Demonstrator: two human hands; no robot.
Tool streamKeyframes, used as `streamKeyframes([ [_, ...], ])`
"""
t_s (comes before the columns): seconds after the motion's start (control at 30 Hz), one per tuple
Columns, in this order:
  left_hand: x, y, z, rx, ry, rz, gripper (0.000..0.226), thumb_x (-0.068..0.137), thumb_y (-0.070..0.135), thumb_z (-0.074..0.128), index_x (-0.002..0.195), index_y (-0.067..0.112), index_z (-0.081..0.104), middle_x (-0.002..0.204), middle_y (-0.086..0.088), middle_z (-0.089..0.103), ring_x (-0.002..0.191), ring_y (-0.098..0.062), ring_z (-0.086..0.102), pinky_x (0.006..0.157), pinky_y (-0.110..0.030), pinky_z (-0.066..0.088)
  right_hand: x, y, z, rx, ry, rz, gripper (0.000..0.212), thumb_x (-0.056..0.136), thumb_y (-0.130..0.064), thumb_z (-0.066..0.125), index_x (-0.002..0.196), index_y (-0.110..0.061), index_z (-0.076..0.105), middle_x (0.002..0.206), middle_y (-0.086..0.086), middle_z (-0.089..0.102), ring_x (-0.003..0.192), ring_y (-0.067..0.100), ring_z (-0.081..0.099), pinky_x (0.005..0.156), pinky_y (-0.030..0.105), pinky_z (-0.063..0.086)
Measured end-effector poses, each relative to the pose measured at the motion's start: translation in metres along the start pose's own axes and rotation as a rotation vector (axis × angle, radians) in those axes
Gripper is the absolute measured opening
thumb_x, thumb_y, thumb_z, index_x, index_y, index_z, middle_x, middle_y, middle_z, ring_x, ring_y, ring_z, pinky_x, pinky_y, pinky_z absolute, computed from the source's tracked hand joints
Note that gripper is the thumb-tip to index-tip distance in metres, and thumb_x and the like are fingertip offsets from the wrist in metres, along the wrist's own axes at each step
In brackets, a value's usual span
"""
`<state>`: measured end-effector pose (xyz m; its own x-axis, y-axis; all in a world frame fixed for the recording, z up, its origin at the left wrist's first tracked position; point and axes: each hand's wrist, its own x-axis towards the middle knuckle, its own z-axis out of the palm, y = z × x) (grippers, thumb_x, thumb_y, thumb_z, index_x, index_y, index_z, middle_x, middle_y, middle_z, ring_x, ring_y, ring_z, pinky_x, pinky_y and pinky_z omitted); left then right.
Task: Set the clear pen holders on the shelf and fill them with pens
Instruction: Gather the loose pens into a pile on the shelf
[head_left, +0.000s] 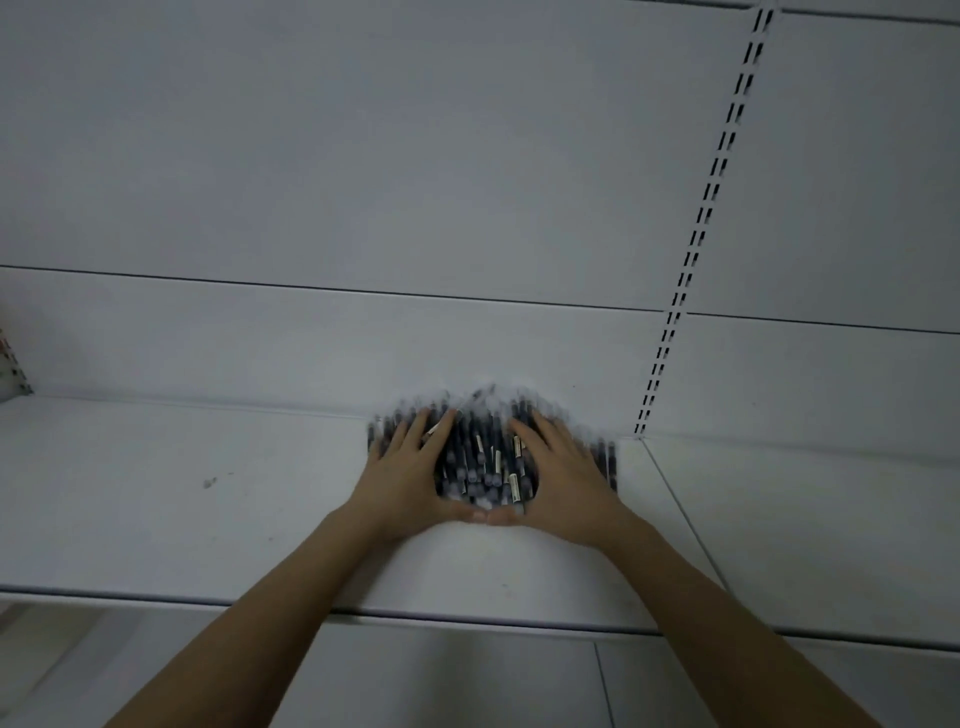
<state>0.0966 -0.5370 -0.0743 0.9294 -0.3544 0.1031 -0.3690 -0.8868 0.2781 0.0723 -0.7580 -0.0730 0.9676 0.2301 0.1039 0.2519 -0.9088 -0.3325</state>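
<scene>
- Two bare hands meet just below the middle of the frame, both lying on a heap of dark, slim pens (480, 457) with small pale labels; the pens lie on a white flat metal shelf (182, 493) and reach back to where it meets the white back panel (363, 182)
- Left hand (410, 473): fingers straight and spread, palm down on the left part of the heap; it presses or rests on the pens and curls round none of them
- Right hand (558, 480): fingers likewise straight and fanned, flat on the right part of the heap; some pens show past its outer edge
- Both thumbs point inward and their tips touch, or nearly touch, at the near edge of the heap; hands and thumbs together ring the middle of the pile
- Far ends of the pens are blurred; single pens cannot be counted
- Right of centre, a slotted white upright (701, 234) runs from the top edge down to the shelf's back; a thin seam crosses the shelf from its foot toward the lower right
- At left, a small dark speck (209, 483) sits on the shelf, well apart from the pens
</scene>
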Motion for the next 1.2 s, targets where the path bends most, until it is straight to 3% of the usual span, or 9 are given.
streamKeyframes([
  [0.13, 0.006, 0.002, -0.008, -0.126, -0.079, -0.016, 0.143, 0.047, 0.095, 0.044, 0.157, 0.024, -0.014, 0.166, -0.007, -0.011, 0.153, -0.022, -0.011, 0.124, -0.045, 0.000, 0.007, 0.003, -0.008, 0.074, -0.058, 0.014, 0.117, 0.069, -0.077, 0.068, 0.156, -0.040, -0.002, 0.164, -0.013, -0.013, 0.152, 0.015, -0.012, 0.121, 0.043, 0.003],
  [0.27, -0.001, -0.004, -0.002, -0.499, 0.057, -0.070, 0.077, 0.095, 0.062, 0.039, 0.159, 0.026, 0.014, 0.166, -0.002, 0.004, 0.153, -0.016, 0.000, 0.123, -0.033, 0.002, 0.006, 0.003, 0.000, 0.104, 0.009, 0.022, 0.107, 0.072, -0.081, 0.058, 0.156, -0.041, 0.004, 0.165, -0.012, -0.009, 0.152, 0.017, -0.010, 0.123, 0.048, 0.007],
  [0.37, 0.000, -0.013, 0.003, -0.413, 0.236, -0.100, 0.050, 0.104, 0.033, 0.047, 0.151, 0.017, 0.040, 0.148, -0.008, 0.038, 0.141, -0.026, 0.031, 0.116, -0.030, 0.021, 0.006, 0.003, 0.015, 0.114, 0.095, 0.017, 0.104, 0.070, -0.085, 0.051, 0.155, -0.042, 0.010, 0.166, -0.010, -0.002, 0.153, 0.018, -0.004, 0.123, 0.050, 0.008],
  [0.53, -0.001, -0.015, 0.001, -0.154, 0.382, -0.162, 0.040, 0.098, 0.035, 0.059, 0.134, 0.017, 0.062, 0.103, -0.007, 0.054, 0.105, -0.027, 0.048, 0.088, -0.036, 0.044, 0.005, 0.008, 0.025, 0.120, 0.198, -0.025, 0.093, 0.079, -0.072, 0.060, 0.155, -0.040, 0.017, 0.165, -0.009, 0.004, 0.153, 0.020, 0.001, 0.123, 0.051, 0.011],
  [0.63, 0.000, -0.008, -0.006, -0.084, 0.379, -0.145, 0.029, 0.097, 0.034, 0.058, 0.117, 0.015, 0.069, 0.094, -0.005, 0.057, 0.093, -0.028, 0.056, 0.073, -0.035, 0.043, 0.003, 0.007, 0.026, 0.072, 0.204, -0.052, 0.104, 0.067, -0.091, 0.047, 0.154, -0.042, 0.016, 0.165, -0.011, 0.002, 0.153, 0.018, -0.002, 0.123, 0.051, 0.010],
  [0.9, 0.019, 0.016, -0.023, -0.117, 0.238, -0.219, 0.021, 0.097, 0.026, 0.057, 0.099, 0.005, 0.056, 0.088, -0.008, 0.060, 0.080, -0.029, 0.058, 0.070, -0.036, 0.048, -0.010, -0.002, 0.018, -0.023, 0.177, -0.183, 0.105, 0.064, -0.097, 0.033, 0.154, -0.048, 0.007, 0.164, -0.018, -0.007, 0.149, 0.007, -0.017, 0.122, 0.047, -0.007],
  [1.03, 0.032, 0.032, -0.026, -0.201, 0.236, -0.229, 0.022, 0.095, 0.023, 0.061, 0.084, 0.007, 0.050, 0.074, -0.006, 0.053, 0.067, -0.021, 0.048, 0.050, -0.026, 0.033, -0.008, -0.001, 0.019, 0.039, 0.151, -0.219, 0.096, 0.071, -0.094, 0.023, 0.153, -0.046, 0.013, 0.163, -0.018, -0.002, 0.148, 0.002, -0.014, 0.124, 0.046, -0.002],
  [1.13, 0.041, 0.043, -0.019, -0.262, 0.250, -0.177, 0.012, 0.095, 0.020, 0.060, 0.098, 0.008, 0.057, 0.071, -0.003, 0.053, 0.061, -0.015, 0.046, 0.050, -0.025, 0.034, -0.005, 0.002, 0.021, 0.050, 0.182, -0.217, 0.093, 0.075, -0.090, 0.015, 0.151, -0.038, 0.030, 0.164, -0.012, 0.009, 0.150, 0.008, -0.003, 0.124, 0.045, 0.004],
  [1.2, 0.044, 0.048, -0.013, -0.277, 0.277, -0.141, 0.038, 0.095, 0.022, 0.059, 0.132, 0.013, 0.055, 0.070, 0.002, 0.057, 0.062, -0.013, 0.053, 0.053, -0.027, 0.041, -0.002, 0.003, 0.023, 0.049, 0.239, -0.205, 0.090, 0.079, -0.086, 0.016, 0.146, -0.032, 0.043, 0.161, -0.008, 0.023, 0.148, 0.013, 0.010, 0.123, 0.043, 0.012],
])
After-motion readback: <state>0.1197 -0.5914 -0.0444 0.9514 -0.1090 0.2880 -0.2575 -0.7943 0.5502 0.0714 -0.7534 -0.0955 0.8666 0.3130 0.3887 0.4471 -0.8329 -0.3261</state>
